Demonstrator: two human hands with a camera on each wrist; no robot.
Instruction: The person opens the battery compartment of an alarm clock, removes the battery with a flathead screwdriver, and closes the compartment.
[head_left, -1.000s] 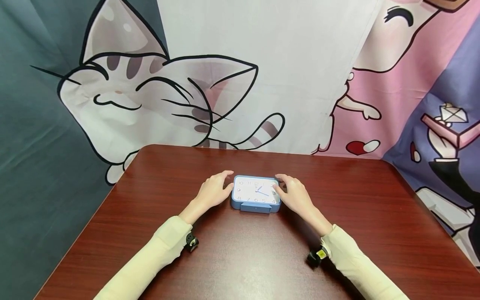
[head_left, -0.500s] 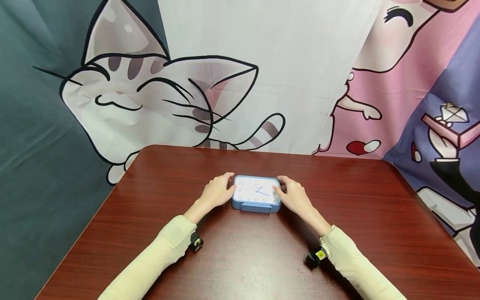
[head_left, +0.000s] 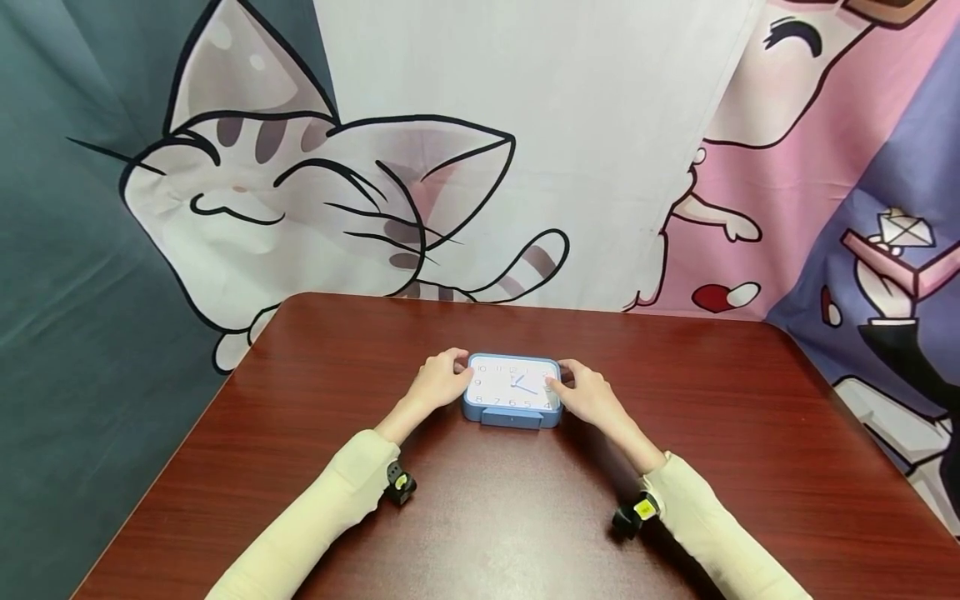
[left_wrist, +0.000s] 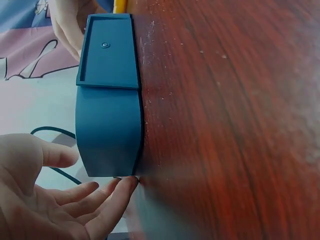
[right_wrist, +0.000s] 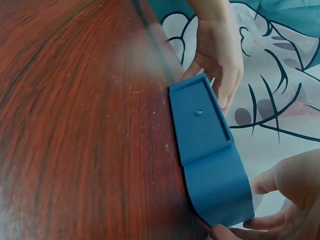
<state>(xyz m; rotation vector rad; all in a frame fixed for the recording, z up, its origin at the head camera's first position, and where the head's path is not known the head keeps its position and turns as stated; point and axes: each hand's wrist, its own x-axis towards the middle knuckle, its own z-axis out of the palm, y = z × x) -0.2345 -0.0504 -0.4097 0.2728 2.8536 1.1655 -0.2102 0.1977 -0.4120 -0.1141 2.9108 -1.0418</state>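
- A blue clock [head_left: 508,393] lies face up on the brown table [head_left: 495,517], nearer the far edge than the near part, about midway between the side edges.
- The left hand [head_left: 437,381] holds the clock's left end, thumb at the rim of the white face, fingers low by the table.
- The right hand [head_left: 592,396] holds the right end, thumb on the face and fingers round the side.
- Both grips are about as narrow as the clock is thick.
- A tiny screw [left_wrist: 105,45] shows on the clock's bottom side.
- Behind the table's far edge hangs a cloth [head_left: 600,100] with a smiling cat [head_left: 247,221].
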